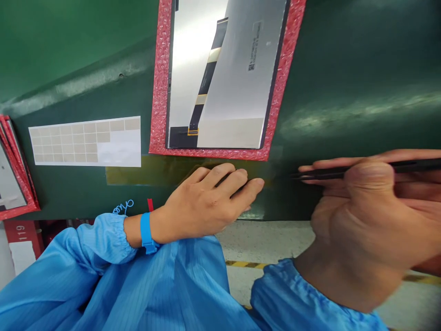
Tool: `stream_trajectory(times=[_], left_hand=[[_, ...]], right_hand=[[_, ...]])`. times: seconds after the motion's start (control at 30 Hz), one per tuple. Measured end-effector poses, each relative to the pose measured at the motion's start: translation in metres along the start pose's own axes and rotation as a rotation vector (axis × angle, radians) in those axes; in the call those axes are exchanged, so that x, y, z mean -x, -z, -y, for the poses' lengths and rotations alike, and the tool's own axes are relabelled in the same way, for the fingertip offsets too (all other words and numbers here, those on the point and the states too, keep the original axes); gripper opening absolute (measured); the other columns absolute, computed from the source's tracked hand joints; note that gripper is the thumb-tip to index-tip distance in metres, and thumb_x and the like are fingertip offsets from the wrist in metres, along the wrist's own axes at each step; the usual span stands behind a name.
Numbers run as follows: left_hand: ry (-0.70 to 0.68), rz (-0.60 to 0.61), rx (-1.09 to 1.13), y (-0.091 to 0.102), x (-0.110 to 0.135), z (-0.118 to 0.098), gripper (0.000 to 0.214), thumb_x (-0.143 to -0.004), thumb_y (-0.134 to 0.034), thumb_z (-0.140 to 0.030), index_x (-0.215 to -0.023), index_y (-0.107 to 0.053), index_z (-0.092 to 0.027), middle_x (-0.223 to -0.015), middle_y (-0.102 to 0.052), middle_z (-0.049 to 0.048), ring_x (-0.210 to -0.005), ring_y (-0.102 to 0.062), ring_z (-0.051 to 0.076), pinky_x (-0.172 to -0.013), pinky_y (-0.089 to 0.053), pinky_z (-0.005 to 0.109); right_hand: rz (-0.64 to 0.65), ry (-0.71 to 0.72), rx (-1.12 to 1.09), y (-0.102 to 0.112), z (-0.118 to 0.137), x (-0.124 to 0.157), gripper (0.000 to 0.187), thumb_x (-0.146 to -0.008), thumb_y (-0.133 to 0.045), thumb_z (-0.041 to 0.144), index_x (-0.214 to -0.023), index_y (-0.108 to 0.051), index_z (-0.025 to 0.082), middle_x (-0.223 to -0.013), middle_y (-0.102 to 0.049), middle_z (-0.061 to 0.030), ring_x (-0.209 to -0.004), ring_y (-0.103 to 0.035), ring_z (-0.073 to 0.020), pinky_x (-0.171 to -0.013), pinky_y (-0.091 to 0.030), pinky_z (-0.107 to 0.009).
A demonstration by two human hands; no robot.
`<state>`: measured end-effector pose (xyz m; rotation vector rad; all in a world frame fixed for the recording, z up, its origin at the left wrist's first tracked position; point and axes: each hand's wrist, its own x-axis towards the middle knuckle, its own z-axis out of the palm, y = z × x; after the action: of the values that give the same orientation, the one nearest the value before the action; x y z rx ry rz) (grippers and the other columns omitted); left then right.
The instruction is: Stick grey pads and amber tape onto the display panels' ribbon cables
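Note:
My left hand rests palm down on a strip of yellowish see-through film along the table's near edge, its fingers a little bent and apart. Nothing shows in its grip; its fingertips partly cover the film. My right hand is closed around a pair of black tweezers, whose tips point left toward the right end of the film. Just beyond the film lies a display panel, back side up, with a black flat cable across it. Pink bubble wrap borders the panel.
A white sheet of pale square stickers, some taken off, lies on the left of the green table mat. More panels in pink wrap lie at the far left. Below the edge are a red box and the floor.

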<state>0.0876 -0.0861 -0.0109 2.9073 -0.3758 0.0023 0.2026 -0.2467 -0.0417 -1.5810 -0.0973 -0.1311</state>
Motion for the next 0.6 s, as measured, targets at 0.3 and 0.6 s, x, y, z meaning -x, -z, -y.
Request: stream_trajectory(times=[0.3, 0.6], left_hand=[[-0.003, -0.02, 0.005, -0.0003, 0.0001, -0.0007, 0.041, -0.11, -0.044, -0.033, -0.145, -0.058, -0.019, -0.137, -0.062, 0.0085, -0.127, -0.054, 0.023, -0.093, -0.046, 0.036], [0.004, 0.003, 0.016, 0.0006, -0.0001, -0.001, 0.042, -0.11, -0.042, -0.034, -0.147, -0.057, -0.02, -0.139, -0.061, 0.0088, -0.128, -0.053, 0.023, -0.094, -0.046, 0.035]], right_hand=[[0.019, -0.046, 0.018, -0.0017, 0.006, 0.0007, 0.044, -0.074, -0.09, 0.05, -0.075, -0.062, 0.016, -0.071, -0.058, -0.0017, -0.061, -0.064, -0.0188, -0.054, -0.06, -0.034], [0.014, -0.03, 0.015, -0.0042, 0.0075, -0.0002, 0.043, -0.074, -0.089, 0.049, -0.074, -0.061, 0.017, -0.07, -0.058, -0.0006, -0.06, -0.063, -0.018, -0.052, -0.06, -0.034]])
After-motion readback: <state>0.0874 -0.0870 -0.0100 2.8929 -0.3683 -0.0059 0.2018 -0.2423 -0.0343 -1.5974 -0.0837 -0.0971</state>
